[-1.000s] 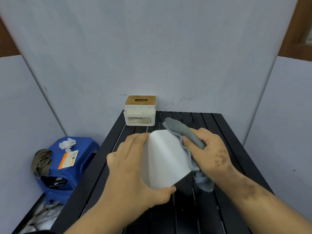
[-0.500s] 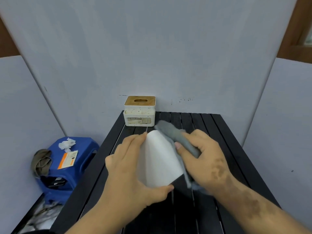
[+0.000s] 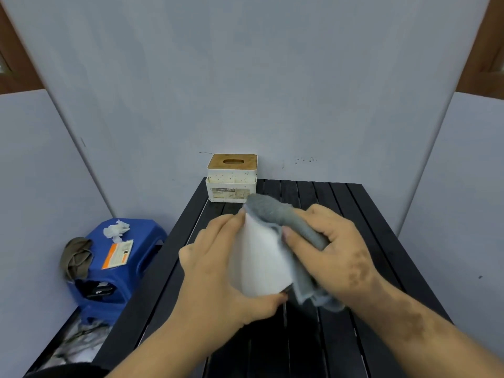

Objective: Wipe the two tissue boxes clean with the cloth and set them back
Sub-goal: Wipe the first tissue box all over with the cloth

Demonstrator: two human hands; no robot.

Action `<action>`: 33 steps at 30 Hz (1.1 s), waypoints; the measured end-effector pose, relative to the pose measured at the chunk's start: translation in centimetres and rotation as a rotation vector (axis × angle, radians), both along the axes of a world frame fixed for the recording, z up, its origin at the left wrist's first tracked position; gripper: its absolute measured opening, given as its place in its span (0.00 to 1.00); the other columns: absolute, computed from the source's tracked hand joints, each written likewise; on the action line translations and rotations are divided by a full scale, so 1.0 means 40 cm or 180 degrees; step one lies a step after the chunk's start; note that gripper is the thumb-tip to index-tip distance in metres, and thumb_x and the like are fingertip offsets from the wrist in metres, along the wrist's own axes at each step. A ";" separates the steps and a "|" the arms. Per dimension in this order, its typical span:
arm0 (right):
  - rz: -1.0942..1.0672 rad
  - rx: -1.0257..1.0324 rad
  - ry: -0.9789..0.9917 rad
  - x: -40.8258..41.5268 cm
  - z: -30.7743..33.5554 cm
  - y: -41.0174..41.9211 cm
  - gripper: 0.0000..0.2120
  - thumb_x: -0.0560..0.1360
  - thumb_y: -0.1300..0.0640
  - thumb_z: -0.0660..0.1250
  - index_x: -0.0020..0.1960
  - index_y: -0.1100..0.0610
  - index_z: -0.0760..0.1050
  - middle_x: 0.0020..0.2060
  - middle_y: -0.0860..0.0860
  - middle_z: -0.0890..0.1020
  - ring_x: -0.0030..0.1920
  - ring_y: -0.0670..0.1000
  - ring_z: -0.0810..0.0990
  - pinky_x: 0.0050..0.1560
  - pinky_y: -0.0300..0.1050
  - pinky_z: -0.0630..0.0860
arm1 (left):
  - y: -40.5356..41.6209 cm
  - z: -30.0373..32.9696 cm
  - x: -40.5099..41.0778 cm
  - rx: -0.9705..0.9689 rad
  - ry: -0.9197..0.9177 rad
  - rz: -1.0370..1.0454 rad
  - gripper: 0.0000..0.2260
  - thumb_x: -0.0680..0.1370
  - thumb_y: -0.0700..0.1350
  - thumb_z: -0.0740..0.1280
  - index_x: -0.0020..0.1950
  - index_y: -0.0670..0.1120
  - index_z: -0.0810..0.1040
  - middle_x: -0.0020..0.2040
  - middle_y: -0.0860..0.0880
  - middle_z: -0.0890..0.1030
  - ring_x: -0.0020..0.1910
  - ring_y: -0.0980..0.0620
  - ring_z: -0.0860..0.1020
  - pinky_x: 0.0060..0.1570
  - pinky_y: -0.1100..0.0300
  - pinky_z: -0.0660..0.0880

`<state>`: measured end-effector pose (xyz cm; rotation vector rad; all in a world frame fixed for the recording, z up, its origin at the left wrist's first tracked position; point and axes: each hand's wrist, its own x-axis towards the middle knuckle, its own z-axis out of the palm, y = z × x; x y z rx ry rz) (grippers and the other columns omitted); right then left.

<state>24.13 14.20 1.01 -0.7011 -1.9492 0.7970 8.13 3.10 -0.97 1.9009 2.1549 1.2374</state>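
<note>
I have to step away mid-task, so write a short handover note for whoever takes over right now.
Left hand: grips the plain white tissue box, held tilted above the black slatted table.
Right hand: grips the grey cloth, pressed against that box's right side.
Second tissue box, speckled with a wooden lid, stands at the table's far left corner.
Done: wiping of the white box is under way; whether the speckled one was wiped cannot be told.
Left: finish the white box, set it down, check the other.
</note>
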 end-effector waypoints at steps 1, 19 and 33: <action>-0.0161 -0.0264 0.0012 0.005 -0.008 0.027 0.06 0.76 0.55 0.71 0.43 0.47 0.84 0.36 0.51 0.78 0.35 0.46 0.78 0.36 0.36 0.74 | -0.001 0.001 -0.001 -0.0043 -0.0019 0.0026 0.51 0.55 0.71 0.74 0.75 0.59 0.64 0.68 0.71 0.62 0.68 0.69 0.60 0.61 0.57 0.63; 0.0100 0.0063 0.0038 0.018 -0.021 -0.026 0.06 0.76 0.52 0.69 0.43 0.42 0.81 0.38 0.48 0.73 0.33 0.44 0.77 0.33 0.39 0.77 | 0.011 -0.006 -0.017 0.0011 -0.0525 -0.0043 0.49 0.53 0.72 0.73 0.73 0.65 0.63 0.66 0.76 0.62 0.67 0.71 0.64 0.60 0.72 0.61; -0.0568 0.0403 -0.0317 0.061 -0.095 0.031 0.10 0.76 0.49 0.69 0.56 0.42 0.81 0.40 0.47 0.73 0.43 0.51 0.76 0.43 0.47 0.77 | 0.021 -0.010 -0.032 -0.0074 -0.0829 0.0000 0.41 0.53 0.68 0.75 0.61 0.82 0.60 0.64 0.74 0.67 0.63 0.73 0.67 0.68 0.40 0.69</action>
